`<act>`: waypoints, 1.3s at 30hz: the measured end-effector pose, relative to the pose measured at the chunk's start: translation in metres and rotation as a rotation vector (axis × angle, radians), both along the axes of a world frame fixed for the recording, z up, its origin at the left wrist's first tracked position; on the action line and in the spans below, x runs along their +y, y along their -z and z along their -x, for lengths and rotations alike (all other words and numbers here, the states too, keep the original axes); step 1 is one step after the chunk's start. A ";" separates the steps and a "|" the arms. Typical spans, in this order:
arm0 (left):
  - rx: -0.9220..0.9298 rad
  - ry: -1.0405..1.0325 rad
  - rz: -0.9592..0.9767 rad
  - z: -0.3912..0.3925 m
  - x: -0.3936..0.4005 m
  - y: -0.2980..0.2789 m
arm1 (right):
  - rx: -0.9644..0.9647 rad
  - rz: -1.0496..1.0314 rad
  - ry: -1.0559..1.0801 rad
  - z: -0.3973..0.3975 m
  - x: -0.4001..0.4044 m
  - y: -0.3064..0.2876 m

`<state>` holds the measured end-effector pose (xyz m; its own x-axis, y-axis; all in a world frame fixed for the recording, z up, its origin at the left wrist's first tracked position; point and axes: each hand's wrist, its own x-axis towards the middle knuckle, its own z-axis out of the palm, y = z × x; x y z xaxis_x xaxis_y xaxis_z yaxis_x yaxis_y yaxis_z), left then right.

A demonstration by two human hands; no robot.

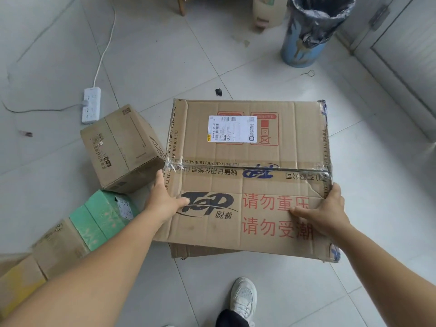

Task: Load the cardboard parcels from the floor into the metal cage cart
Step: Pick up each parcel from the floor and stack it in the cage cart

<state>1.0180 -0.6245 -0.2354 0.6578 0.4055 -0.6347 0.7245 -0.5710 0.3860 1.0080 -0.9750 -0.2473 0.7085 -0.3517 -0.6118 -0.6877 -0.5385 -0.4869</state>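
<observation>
Our left hand (165, 201) and right hand (328, 213) have fingers clamped on the creased, taped cardboard box (247, 161); smaller box (122, 149) sits left of it.

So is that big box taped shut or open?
Shut. The top flaps of the big box lie flat, meeting at a taped seam; the tape looks wrinkled at both ends.

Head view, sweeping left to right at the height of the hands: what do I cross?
green-topped box → left hand, gripping the parcel's left edge → large TOP parcel → right hand, gripping its right edge
</observation>
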 end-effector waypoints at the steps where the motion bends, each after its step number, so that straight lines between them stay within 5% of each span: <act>1: -0.013 -0.004 0.009 0.001 0.001 -0.004 | -0.007 0.001 -0.001 0.002 0.000 -0.004; 16: -0.267 0.069 0.167 0.056 0.017 -0.153 | -0.214 0.058 0.077 0.088 0.017 -0.177; 30: -0.570 0.361 0.239 0.141 0.035 -0.326 | -0.444 0.177 0.358 0.273 0.056 -0.364; 39: -0.726 0.588 0.392 0.196 -0.023 -0.422 | -0.594 0.274 0.564 0.406 0.040 -0.460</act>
